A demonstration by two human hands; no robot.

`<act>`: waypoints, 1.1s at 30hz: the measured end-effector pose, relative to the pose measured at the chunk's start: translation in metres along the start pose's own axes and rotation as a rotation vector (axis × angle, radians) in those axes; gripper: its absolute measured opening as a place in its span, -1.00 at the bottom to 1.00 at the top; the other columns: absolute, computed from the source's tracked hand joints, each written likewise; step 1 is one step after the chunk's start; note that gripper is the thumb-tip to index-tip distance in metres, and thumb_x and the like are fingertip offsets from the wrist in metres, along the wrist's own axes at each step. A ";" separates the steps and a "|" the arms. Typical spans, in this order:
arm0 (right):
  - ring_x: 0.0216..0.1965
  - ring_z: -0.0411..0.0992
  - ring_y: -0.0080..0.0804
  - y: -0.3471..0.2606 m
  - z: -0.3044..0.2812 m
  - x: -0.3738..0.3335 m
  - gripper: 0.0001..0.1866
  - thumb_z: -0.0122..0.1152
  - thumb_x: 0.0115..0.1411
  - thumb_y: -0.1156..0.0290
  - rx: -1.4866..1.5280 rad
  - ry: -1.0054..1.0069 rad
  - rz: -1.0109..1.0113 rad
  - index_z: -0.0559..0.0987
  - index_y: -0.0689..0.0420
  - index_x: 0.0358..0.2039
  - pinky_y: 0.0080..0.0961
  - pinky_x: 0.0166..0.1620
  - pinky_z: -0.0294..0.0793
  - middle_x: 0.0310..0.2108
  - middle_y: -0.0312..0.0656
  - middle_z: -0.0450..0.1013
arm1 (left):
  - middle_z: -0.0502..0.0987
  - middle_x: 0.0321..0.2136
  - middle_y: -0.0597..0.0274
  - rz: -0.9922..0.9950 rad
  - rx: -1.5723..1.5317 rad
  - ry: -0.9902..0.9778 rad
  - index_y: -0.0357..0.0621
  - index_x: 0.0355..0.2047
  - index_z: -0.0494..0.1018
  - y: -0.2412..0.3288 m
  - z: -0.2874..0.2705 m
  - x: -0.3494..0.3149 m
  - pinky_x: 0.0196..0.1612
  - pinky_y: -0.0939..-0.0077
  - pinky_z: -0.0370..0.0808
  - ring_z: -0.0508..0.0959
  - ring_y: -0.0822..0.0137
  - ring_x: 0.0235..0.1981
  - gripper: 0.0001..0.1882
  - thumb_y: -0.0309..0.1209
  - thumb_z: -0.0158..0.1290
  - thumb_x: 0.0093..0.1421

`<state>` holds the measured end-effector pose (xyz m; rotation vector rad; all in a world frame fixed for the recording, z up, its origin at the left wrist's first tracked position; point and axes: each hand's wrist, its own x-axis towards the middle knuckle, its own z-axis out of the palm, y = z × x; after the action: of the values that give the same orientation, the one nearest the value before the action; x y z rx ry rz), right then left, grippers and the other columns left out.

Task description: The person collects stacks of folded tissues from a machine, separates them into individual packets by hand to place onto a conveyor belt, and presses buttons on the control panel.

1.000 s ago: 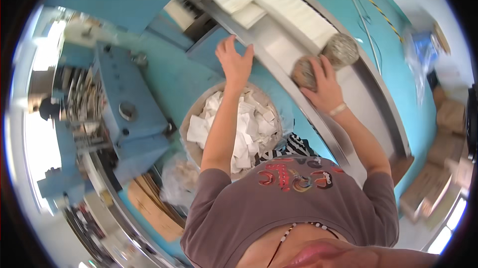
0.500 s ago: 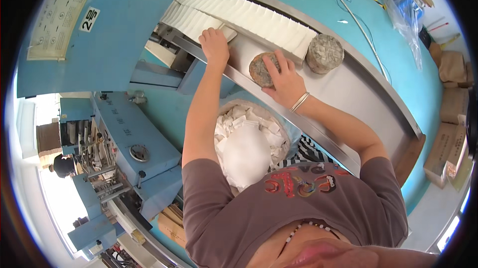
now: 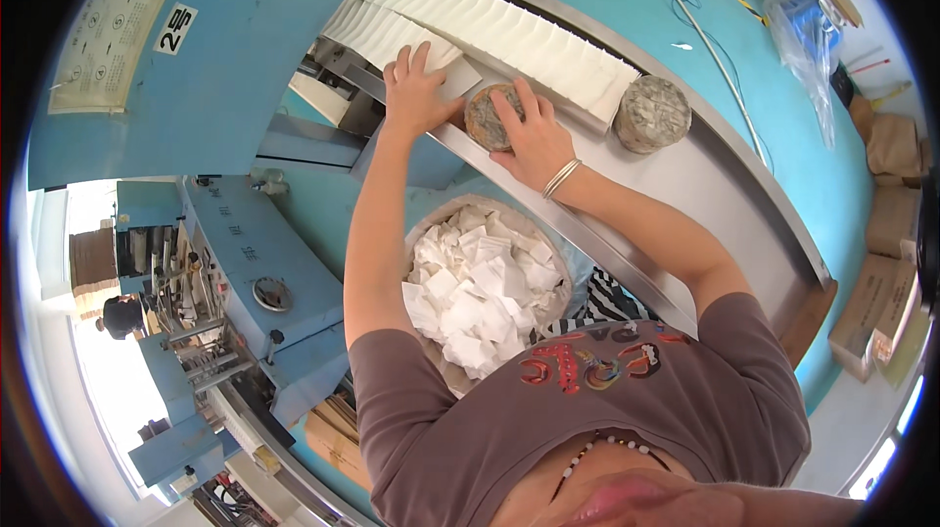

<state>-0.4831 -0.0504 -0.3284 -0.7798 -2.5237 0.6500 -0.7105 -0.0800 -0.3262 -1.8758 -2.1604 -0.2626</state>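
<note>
Two rows of white folded paper sheets lie along a metal trough: a long far row [image 3: 509,32] and a shorter near row [image 3: 377,29]. My left hand [image 3: 415,96] rests at the end of the near row, its fingers spread and touching the paper. In my right hand [image 3: 537,143] is a round, mottled grey-brown block [image 3: 487,118], gripped from above on the trough just right of that row's end. A second round grey block [image 3: 653,114] stands against the right end of the far row.
Below the trough's near edge stands a lined bin [image 3: 561,267] heaped with white paper scraps [image 3: 480,282]. Blue machine housings [image 3: 245,47] rise at the left. A metal rail [image 3: 783,204] borders the trough's far side. Cardboard boxes [image 3: 871,311] stand at the far right.
My right hand has slid the round block left toward the near row. My left hand's fingers have spread. A white blur over the bin is gone, and the scraps show plainly.
</note>
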 end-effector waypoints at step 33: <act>-0.05 0.26 0.21 -0.020 0.057 0.090 -0.11 0.38 -0.09 0.27 -0.206 0.102 0.027 0.11 0.15 0.20 -0.17 -0.16 0.52 0.24 0.07 -0.03 | -0.06 0.23 -0.25 -0.733 -0.202 0.083 -0.48 0.13 0.08 -0.002 0.037 -0.038 0.11 -0.23 -0.03 -0.04 -0.28 0.21 -0.18 -0.19 0.11 -0.02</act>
<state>-0.5889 -0.0278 -0.3410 -0.8952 -2.5166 0.3514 -0.7105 -0.1045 -0.3736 -1.0401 -2.7531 -0.7015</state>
